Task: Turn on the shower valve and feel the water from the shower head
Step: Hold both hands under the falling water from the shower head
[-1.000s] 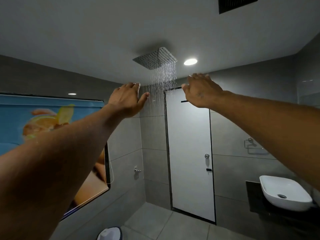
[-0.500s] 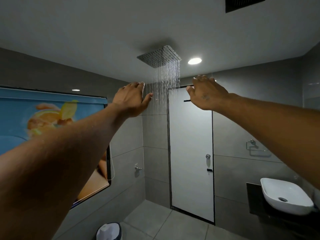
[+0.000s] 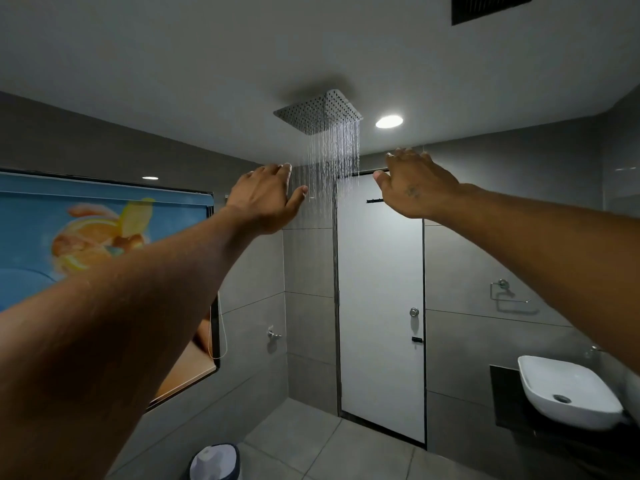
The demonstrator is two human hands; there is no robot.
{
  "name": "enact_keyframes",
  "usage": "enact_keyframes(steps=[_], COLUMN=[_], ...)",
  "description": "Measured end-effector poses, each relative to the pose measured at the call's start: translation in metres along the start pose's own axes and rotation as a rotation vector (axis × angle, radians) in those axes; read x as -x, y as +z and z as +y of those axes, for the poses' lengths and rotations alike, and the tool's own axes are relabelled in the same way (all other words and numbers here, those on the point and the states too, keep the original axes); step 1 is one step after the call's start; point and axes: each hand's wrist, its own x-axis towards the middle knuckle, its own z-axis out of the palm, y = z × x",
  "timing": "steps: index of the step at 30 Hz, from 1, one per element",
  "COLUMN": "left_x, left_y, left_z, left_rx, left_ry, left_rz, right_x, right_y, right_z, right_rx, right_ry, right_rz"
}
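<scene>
1. Two hands raised toward the falling water, one on either side of it, neither holding anything.
2. Shower head mounted flat on the ceiling, square, running; streams dropping straight down from it as a narrow vertical curtain.
3. Left hand just left of that curtain, back of the hand to the camera, fingers extended and loosely together, thumb spread out toward the streams and nearly at their edge.
4. Right hand right of the curtain and a little farther off than the left, fingers loosely spread and slightly curled, gripping nothing.
5. Long axis of the stream vertical; both palms facing away and down, so contact calls for a sideways move inward, left hand to the right or right hand to the left.
6. Left hand nearer, judged by the thumb tip; depth hard to read in this wide view, so possibly in front of the curtain rather than level with it.
7. Valve step judged done, since water already flowing; feeling it apparently not yet reached, no streams seen breaking on either hand.
8. Small wall fitting low and left of the curtain, well below both hands, perhaps the valve.
</scene>
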Motion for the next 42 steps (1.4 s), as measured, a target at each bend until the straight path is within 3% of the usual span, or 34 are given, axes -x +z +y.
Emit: enact_keyframes(steps=[42], left_x=[0.006], left_y=[-0.023], left_z=[-0.017], left_rx=[-0.035], left_ry=[0.014], left_rz=[0.020], right_x=[0.000], right_y=[-0.022], right_z=[-0.015], right_rx=[0.019], right_ry=[-0.018], right_rz=[0.006])
